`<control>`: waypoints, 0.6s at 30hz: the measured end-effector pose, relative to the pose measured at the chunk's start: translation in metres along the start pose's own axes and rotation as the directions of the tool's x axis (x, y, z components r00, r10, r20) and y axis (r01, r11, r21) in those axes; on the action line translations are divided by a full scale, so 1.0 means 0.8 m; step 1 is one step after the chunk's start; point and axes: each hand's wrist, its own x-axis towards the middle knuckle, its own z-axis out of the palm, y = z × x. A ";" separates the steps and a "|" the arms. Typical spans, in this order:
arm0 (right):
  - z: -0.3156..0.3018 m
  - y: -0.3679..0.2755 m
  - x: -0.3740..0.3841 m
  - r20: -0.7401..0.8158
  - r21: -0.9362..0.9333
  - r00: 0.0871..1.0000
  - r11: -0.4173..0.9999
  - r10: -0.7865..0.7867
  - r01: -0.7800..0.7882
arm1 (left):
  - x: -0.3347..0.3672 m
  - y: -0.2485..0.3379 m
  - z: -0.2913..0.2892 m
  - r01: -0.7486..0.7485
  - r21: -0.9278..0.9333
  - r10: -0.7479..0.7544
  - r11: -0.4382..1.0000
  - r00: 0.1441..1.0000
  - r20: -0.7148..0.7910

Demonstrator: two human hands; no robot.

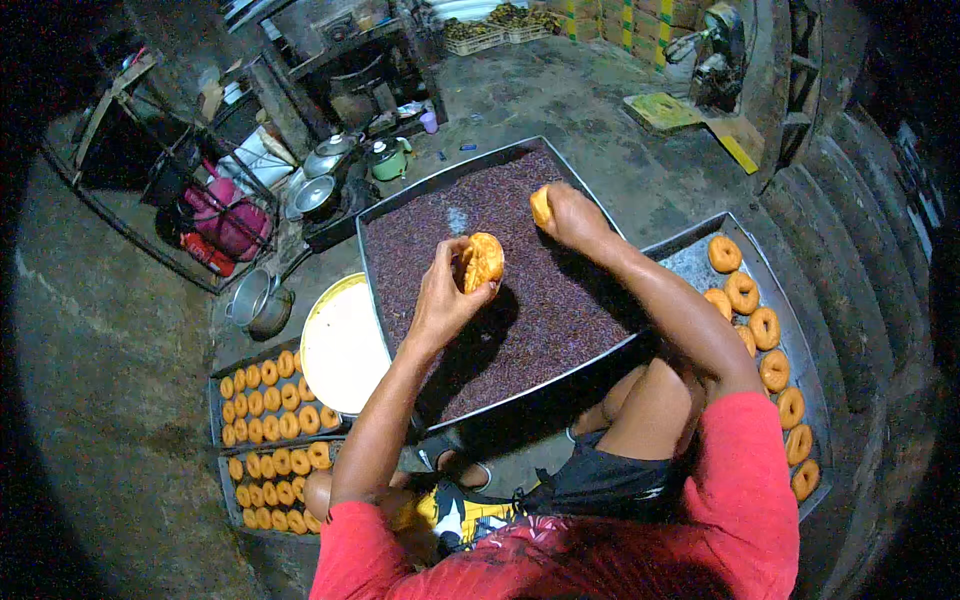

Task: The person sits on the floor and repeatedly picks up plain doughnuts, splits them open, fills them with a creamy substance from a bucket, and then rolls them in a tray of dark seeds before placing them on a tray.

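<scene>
My left hand grips a doughnut between thumb and fingers, tilted on its edge. Farther right, the fingers of my right hand are closed around another doughnut, partly hidden by the hand. Both are held above a large square metal tray spread with dark brown-purple sprinkles. A pale patch shows among the sprinkles near the tray's far left. Left of the tray, a round basin holds a white, creamy-looking substance.
Two trays of ring doughnuts stand at the lower left. Another doughnut tray lies along my right side. Pots, a green lidded pot and a pink bag are at the far left. Cartons stand at the back.
</scene>
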 end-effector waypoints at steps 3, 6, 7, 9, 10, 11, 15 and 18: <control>0.041 0.065 -0.029 -0.005 -0.256 0.974 0.942 -0.225 0.216 | 0.021 0.002 0.023 -0.102 0.188 0.093 0.977 0.994 0.056; 0.028 0.023 -0.010 0.286 -0.039 0.948 0.987 -0.138 0.156 | 0.021 -0.026 0.030 -0.196 0.311 0.202 0.930 0.979 0.013; 0.024 0.048 -0.008 0.241 -0.027 0.969 0.998 -0.053 0.061 | 0.039 -0.014 0.049 -0.250 0.285 0.246 0.925 0.968 0.050; 0.004 0.085 0.004 0.132 0.018 0.990 0.999 0.047 -0.050 | 0.062 -0.033 0.086 -0.427 0.381 0.319 0.820 0.894 0.315; -0.006 0.065 0.002 0.075 0.167 0.978 0.965 0.194 -0.204 | 0.050 -0.064 0.095 -0.472 0.433 0.287 0.768 0.858 0.426; -0.029 0.064 -0.005 0.131 0.321 0.954 0.899 0.270 -0.299 | 0.031 -0.084 0.110 -0.393 0.350 0.266 0.850 0.895 0.359; -0.134 0.084 -0.080 0.232 0.788 0.838 0.410 0.494 -0.460 | 0.031 -0.077 0.117 -0.393 0.392 0.257 0.832 0.899 0.355; -0.182 0.145 -0.155 0.159 0.829 0.830 0.385 0.535 -0.407 | 0.029 -0.090 0.108 -0.392 0.406 0.250 0.826 0.899 0.358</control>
